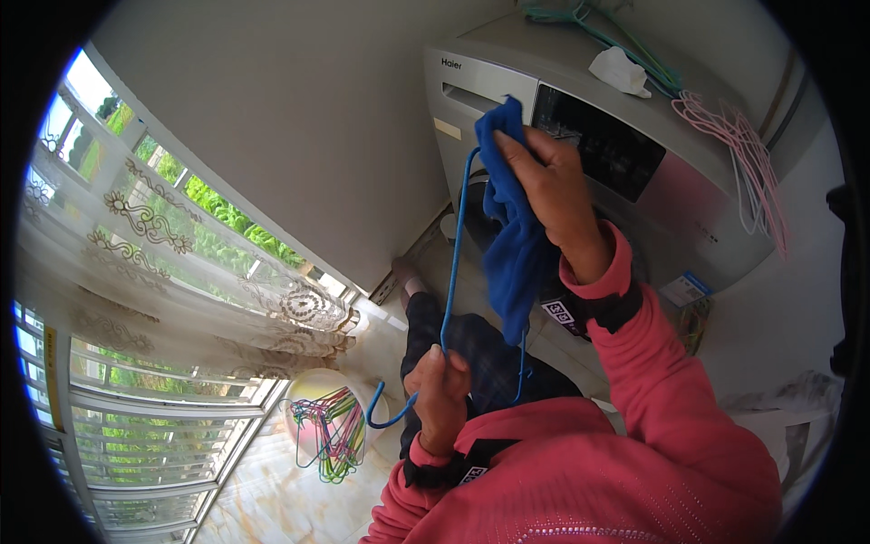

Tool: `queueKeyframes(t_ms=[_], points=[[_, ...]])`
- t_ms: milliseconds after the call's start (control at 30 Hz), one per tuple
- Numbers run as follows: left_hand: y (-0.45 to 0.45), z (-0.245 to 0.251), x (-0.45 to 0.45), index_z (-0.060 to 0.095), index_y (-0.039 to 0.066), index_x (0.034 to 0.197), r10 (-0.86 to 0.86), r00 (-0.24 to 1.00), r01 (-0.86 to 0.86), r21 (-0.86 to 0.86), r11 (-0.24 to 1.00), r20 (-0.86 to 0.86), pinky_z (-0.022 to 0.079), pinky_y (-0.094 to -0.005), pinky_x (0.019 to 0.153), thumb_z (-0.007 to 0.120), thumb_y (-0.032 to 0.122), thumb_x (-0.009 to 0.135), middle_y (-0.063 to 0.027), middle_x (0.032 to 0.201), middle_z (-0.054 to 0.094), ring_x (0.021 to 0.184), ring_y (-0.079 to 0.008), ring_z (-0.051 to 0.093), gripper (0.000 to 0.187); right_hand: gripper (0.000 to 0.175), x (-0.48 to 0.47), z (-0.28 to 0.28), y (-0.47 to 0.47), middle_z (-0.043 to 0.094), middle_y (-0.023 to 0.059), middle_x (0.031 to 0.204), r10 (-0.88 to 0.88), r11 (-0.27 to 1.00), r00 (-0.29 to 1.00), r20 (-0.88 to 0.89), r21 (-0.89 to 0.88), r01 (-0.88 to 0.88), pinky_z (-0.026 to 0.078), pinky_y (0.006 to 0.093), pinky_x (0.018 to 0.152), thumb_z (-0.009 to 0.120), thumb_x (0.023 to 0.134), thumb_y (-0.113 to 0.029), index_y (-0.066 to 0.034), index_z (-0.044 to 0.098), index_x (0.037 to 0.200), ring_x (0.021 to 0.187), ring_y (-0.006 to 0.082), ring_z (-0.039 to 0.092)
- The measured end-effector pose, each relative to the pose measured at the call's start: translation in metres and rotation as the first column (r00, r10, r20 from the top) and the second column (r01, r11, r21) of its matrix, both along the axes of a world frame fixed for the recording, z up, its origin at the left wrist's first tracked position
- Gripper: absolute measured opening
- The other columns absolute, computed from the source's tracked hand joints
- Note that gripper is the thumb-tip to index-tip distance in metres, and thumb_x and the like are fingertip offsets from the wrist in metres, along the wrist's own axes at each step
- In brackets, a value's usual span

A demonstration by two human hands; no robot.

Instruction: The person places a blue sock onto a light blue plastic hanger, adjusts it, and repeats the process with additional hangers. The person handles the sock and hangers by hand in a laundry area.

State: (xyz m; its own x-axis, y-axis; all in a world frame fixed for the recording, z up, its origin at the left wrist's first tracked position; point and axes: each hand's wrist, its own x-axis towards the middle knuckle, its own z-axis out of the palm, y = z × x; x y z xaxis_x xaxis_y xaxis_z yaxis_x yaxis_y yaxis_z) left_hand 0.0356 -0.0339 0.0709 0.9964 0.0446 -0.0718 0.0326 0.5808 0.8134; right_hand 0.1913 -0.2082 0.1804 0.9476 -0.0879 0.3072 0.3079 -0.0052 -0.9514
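My left hand point(438, 391) grips a blue clothes hanger point(454, 272) near its hook, which curls out to the left of the fingers. Higher up, in front of the washing machine, my right hand point(554, 183) pinches a blue cloth point(510, 224) between thumb and fingers. The cloth hangs down from that hand, over part of the hanger, whose far end runs up to the cloth beside the fingertips. What the right fingers hold behind the cloth is hidden.
A grey Haier washing machine point(489, 78) stands ahead, with pink hangers point(737, 139), green hangers point(601, 34) and a crumpled white tissue point(620, 71) on top. Lower left, a tub point(299, 389) holds many coloured hangers point(333, 435). A sheer curtain point(163, 272) covers windows at left.
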Motion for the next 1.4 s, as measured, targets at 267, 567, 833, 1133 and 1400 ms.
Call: queueKeyframes(t_ms=[267, 567, 833, 1133, 1400], points=[[0.0, -0.005, -0.003, 0.057, -0.001, 0.076, -0.017, 1.0, 0.017, 0.017, 1.0, -0.011, 0.019, -0.024, 0.041, 0.041, 0.026, 0.101, 0.0058, 0.048, 0.026, 0.04, -0.0058, 0.023, 0.04, 0.026, -0.008, -0.036, -0.009, 0.055, -0.0017, 0.061, 0.119, 0.992, 0.982, -0.149, -0.016, -0.123, 0.039, 0.0222, 0.049, 0.055, 0.095, -0.022, -0.0007, 0.063, 0.083, 0.055, 0.0042, 0.048], [-0.005, -0.004, 0.0, 0.057, -0.001, 0.079, -0.08, 0.996, 0.083, 0.087, 0.993, -0.038, 0.02, -0.0238, 0.043, 0.041, 0.029, 0.102, 0.0056, 0.051, 0.029, 0.043, -0.0053, 0.025, 0.04, 0.018, -0.022, -0.031, -0.013, 0.055, -0.0008, 0.065, 0.037, 0.995, 0.995, 0.094, -0.095, -0.028, 0.04, 0.0234, 0.052, 0.055, 0.096, -0.016, -0.0009, 0.062, 0.089, 0.058, 0.0047, 0.047], [-0.011, -0.006, 0.0, 0.056, 0.002, 0.082, -0.122, 0.99, 0.132, 0.173, 0.976, -0.068, 0.022, -0.0225, 0.045, 0.04, 0.034, 0.103, 0.0044, 0.055, 0.036, 0.047, -0.0047, 0.03, 0.042, 0.019, -0.065, -0.038, 0.03, 0.059, 0.0186, 0.071, 0.317, 0.842, 0.899, 0.302, -0.526, -0.12, 0.046, 0.0399, 0.055, 0.061, 0.09, -0.02, -0.0023, 0.058, 0.083, 0.064, 0.0376, 0.06], [-0.012, -0.005, 0.0, 0.057, 0.004, 0.083, -0.139, 0.99, 0.141, 0.323, 0.936, -0.029, 0.023, -0.0225, 0.045, 0.038, 0.036, 0.103, 0.0041, 0.057, 0.04, 0.048, -0.0046, 0.032, 0.042, 0.021, -0.085, -0.056, 0.024, 0.059, 0.0187, 0.067, 0.352, 0.809, 0.914, 0.199, -0.556, -0.191, 0.045, 0.0414, 0.053, 0.066, 0.087, -0.019, -0.0021, 0.057, 0.079, 0.062, 0.0385, 0.059], [-0.02, 0.001, 0.002, 0.059, -0.002, 0.088, -0.264, 0.965, 0.238, 0.405, 0.883, 0.008, 0.025, -0.0229, 0.044, 0.036, 0.035, 0.104, 0.0019, 0.054, 0.041, 0.046, -0.005, 0.032, 0.046, 0.02, -0.037, -0.036, 0.001, 0.058, 0.0098, 0.065, 0.074, 0.962, 0.984, 0.162, -0.271, -0.028, 0.043, 0.0283, 0.053, 0.057, 0.095, -0.019, -0.0005, 0.064, 0.089, 0.055, 0.0144, 0.053]])
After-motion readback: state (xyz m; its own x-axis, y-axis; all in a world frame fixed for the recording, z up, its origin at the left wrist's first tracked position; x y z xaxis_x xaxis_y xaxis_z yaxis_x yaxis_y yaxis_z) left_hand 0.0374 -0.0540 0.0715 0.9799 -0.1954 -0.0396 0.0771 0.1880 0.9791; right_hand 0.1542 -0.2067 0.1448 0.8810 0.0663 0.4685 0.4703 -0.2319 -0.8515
